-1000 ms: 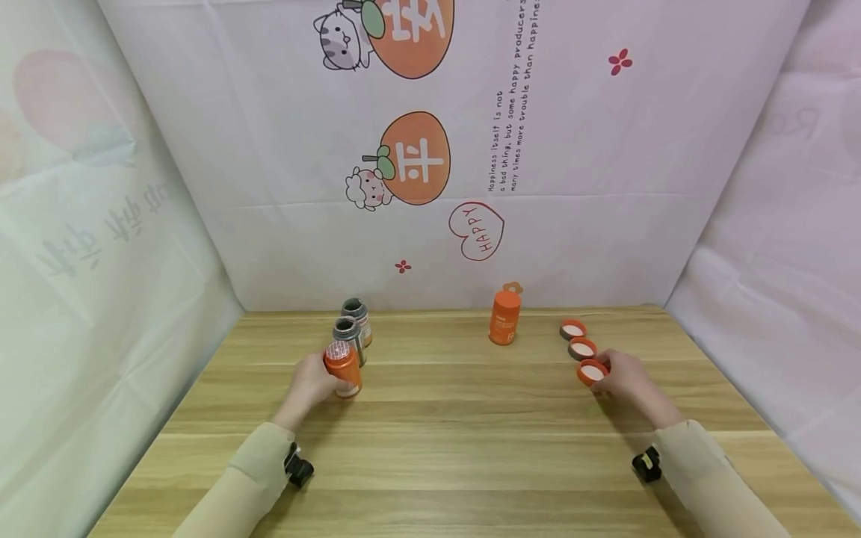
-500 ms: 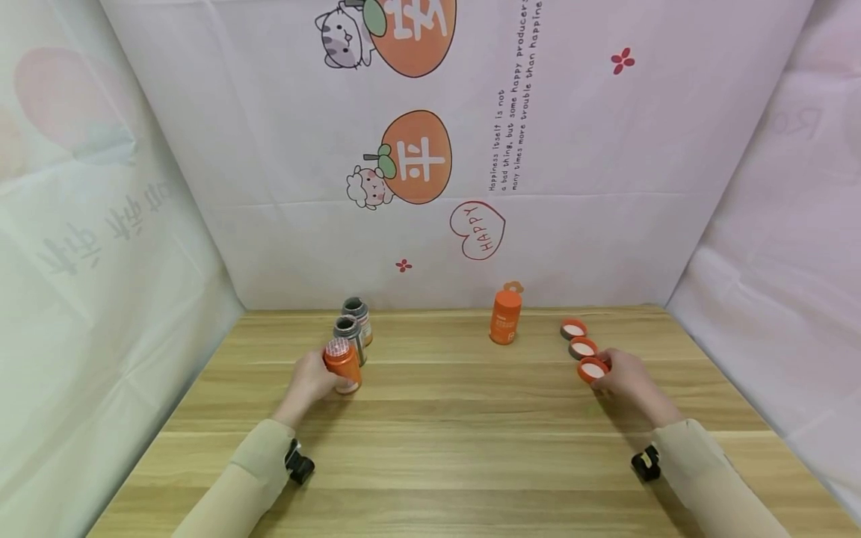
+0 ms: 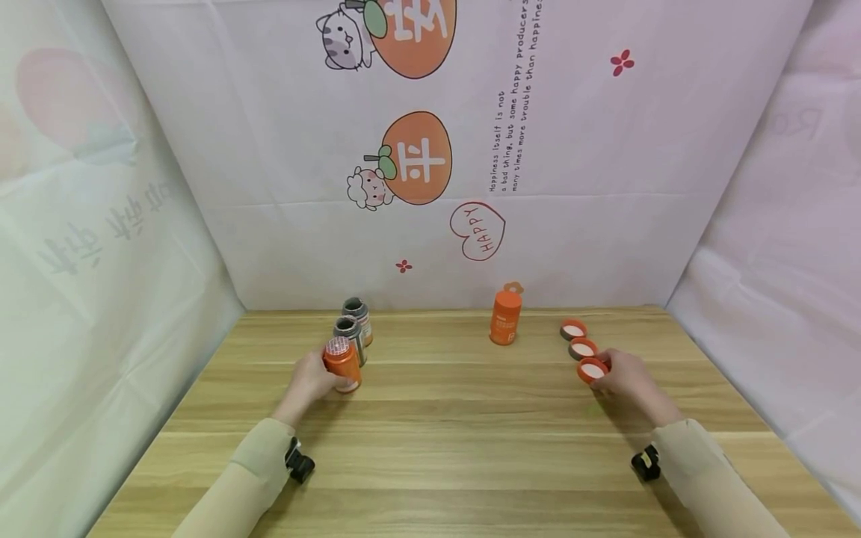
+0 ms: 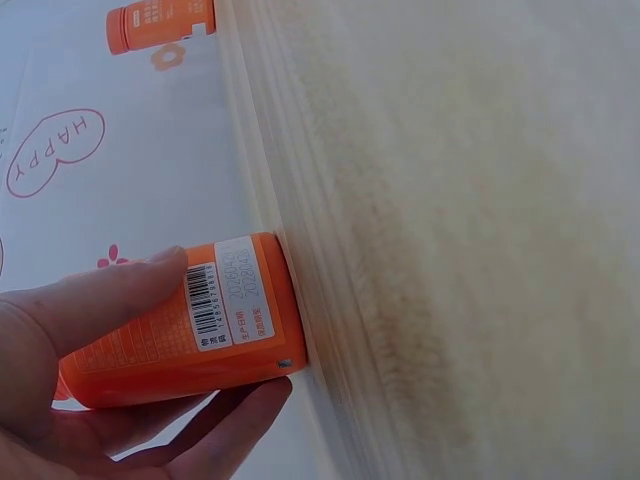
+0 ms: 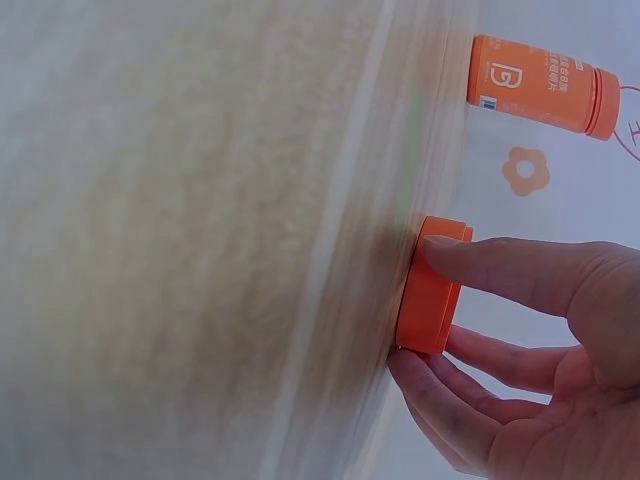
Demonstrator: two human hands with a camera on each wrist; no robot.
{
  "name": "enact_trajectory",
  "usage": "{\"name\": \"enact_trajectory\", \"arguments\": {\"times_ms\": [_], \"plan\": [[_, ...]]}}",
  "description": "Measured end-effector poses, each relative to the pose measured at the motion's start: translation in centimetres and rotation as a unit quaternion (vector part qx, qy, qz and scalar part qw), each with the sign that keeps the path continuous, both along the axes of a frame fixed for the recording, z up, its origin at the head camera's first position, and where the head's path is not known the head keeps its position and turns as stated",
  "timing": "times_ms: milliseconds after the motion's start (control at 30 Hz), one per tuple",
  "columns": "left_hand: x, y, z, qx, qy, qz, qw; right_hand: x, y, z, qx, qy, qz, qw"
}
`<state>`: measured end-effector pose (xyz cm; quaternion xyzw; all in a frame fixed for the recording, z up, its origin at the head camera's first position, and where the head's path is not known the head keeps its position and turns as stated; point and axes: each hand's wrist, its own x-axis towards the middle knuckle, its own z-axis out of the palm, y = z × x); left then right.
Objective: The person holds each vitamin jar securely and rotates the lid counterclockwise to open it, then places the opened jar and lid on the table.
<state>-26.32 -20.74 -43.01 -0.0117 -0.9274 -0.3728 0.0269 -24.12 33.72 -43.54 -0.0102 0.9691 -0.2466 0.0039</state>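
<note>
Left hand (image 3: 312, 378) grips orange bottle (image 3: 343, 362), now slightly farther back: upright, long axis vertical. Right hand (image 3: 622, 375) pinches upturned cap (image 3: 593, 371).

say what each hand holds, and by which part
Left hand: the nearer orange bottle, round its body. Right hand: the nearest orange cap, by its outer side.

From head height, one camera looks forward and down over the worktop (image 3: 430, 456); the wrist pair, low, close and tipped sideways, face the backdrop (image 3: 572, 142), both catching the capped bottle (image 5: 540, 85)
</note>
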Motion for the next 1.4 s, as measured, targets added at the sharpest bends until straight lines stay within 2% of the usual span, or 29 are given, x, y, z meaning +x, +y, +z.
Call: {"name": "enact_trajectory", "arguments": {"times_ms": [167, 300, 433, 733, 1000, 1133, 1400], "plan": [[0.1, -0.1, 0.0, -0.009, 0.003, -0.006, 0.9999, 0.0, 0.1, -0.1, 0.002, 0.004, 0.002, 1.0], [0.3, -0.2, 0.1, 0.004, 0.0, -0.015, 0.9999, 0.2, 0.3, -0.1, -0.008, 0.011, 0.006, 0.9999], [0.8, -0.3, 0.2, 0.011, 0.004, -0.016, 0.9998, 0.5, 0.6, -0.2, -0.02, 0.017, 0.011, 0.9996], [2.1, -0.5, 0.7, -0.001, 0.002, -0.027, 0.9996, 1.7, 1.0, 0.1, -0.022, -0.001, -0.002, 0.9998], [3.2, -1.0, 0.8, -0.039, -0.026, -0.025, 0.9986, 2.5, 1.5, 0.3, -0.003, -0.016, -0.008, 0.9998], [3.8, -0.9, 0.7, -0.05, -0.023, -0.026, 0.9981, 3.1, 1.6, 0.6, 0.006, -0.027, -0.015, 0.9995], [5.0, 0.0, 0.9, -0.101, -0.008, -0.039, 0.9941, 4.3, 1.0, 1.3, 0.029, -0.018, -0.012, 0.9994]]}}
